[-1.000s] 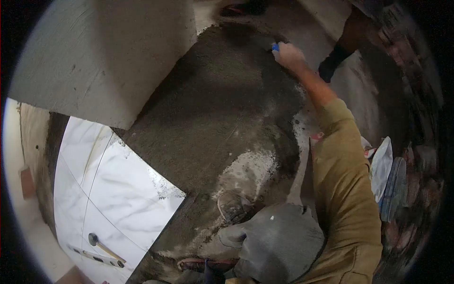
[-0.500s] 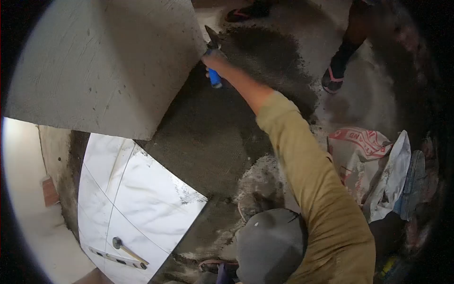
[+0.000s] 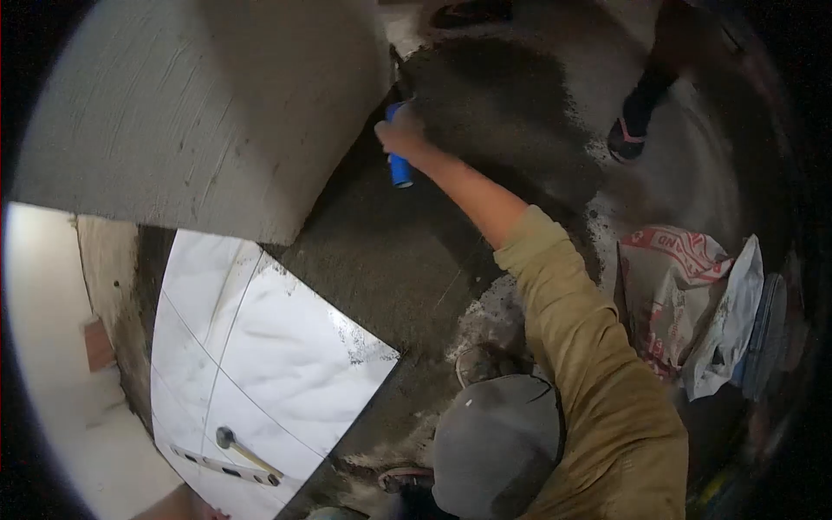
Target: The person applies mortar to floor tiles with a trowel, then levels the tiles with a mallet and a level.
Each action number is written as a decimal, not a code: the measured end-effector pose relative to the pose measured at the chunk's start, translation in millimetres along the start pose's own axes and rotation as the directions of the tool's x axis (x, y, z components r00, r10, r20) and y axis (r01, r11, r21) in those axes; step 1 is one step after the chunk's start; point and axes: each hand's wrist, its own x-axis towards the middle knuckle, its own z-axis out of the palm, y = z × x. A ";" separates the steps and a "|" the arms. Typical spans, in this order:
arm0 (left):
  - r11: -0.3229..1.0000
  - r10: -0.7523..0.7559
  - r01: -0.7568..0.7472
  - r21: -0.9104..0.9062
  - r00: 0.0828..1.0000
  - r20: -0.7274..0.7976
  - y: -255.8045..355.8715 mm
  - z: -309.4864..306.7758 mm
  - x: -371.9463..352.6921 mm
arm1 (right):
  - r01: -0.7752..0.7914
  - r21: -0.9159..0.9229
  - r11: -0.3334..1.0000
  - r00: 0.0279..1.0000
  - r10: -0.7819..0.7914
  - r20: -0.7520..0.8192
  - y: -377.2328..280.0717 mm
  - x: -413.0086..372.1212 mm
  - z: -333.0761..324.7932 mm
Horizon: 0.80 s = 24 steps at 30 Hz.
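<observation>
My right hand [image 3: 403,140] is closed around the blue handle of a trowel [image 3: 400,172]. The narrow dark blade points away from me, beside the lower edge of a grey plastered block [image 3: 217,113]. Beneath the hand spreads dark, damp-looking mortar [image 3: 390,251] on the floor. My left hand does not show. White marbled tiles [image 3: 295,329] lie at the lower left, with mortar crumbs near one corner. On them rest a mallet [image 3: 247,455] and a spirit level [image 3: 217,465].
A person's sandalled foot [image 3: 626,141] stands at the upper right, with another dark shoe [image 3: 472,12] at the top. Printed sacks [image 3: 676,286] lie crumpled on the right. A rounded grey shape [image 3: 498,446], apparently a clothed knee, is low in the middle.
My right hand and the trowel have come slightly towards me, and the blade has turned more upright in the view. The whole view has shifted a little.
</observation>
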 end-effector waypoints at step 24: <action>0.191 0.981 -0.648 0.738 0.148 -0.124 453.4 -55.6 504.2 | 0.420 -0.095 0.902 0.777 -0.412 -0.476 -17.7 42.6 38.6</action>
